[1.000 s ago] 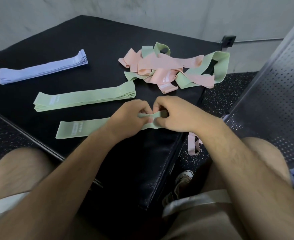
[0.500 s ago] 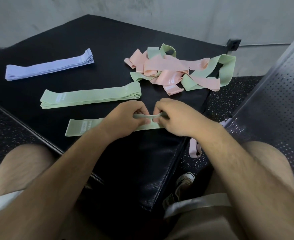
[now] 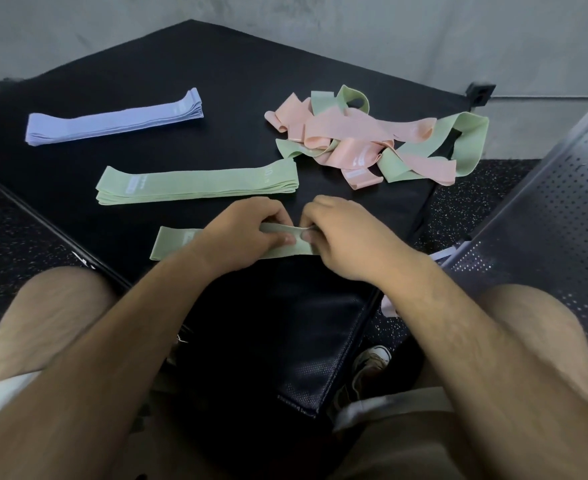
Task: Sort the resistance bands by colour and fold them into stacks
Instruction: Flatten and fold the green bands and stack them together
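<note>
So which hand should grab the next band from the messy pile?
Probably the right hand: the pile lies on its side. The left hand, also pinching the green band, is nearer the green stack.

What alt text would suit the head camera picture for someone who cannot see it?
Seen from above, a person's left hand and right hand pinch one green band on a black mat. Beyond lie a folded green stack, a folded purple stack, and a tangled pile of pink and green bands.

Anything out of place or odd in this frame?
Yes: a pale pink band lies off the black mat, on the speckled floor by its right edge, apart from the unsorted pile. Nothing else stands out.
</note>
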